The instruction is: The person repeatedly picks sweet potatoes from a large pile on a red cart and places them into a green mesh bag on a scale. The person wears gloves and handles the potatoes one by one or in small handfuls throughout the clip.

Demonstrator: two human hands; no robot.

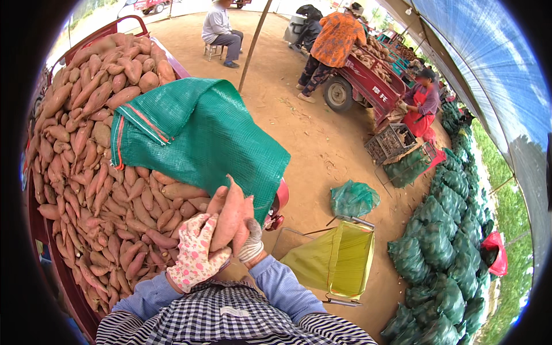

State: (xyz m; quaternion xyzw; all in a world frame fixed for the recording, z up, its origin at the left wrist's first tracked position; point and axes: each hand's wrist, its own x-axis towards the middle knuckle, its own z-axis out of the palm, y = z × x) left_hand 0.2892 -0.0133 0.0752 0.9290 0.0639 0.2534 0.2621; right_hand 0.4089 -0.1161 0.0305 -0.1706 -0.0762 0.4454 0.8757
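Note:
My left hand (199, 248), in a floral glove, is closed around several sweet potatoes (227, 217) in front of my body. My right hand (252, 243), in a pale glove with a grey, soiled fingertip, grips the same bunch from its right side. Its fingers are partly hidden behind the roots. To the left a large heap of sweet potatoes (103, 202) fills a red cargo bed (64, 280). Just beyond my hands, a folded green mesh sack (207, 133) lies over the heap and the bed's edge.
To my right a yellow sack (332, 258) hangs open on a metal frame. Behind it lies a green mesh bag (354, 198). Filled green sacks (440, 233) line the right side. Further off, people work at a red cargo tricycle (366, 86) near a plastic crate (390, 144). A pole (254, 47) stands ahead.

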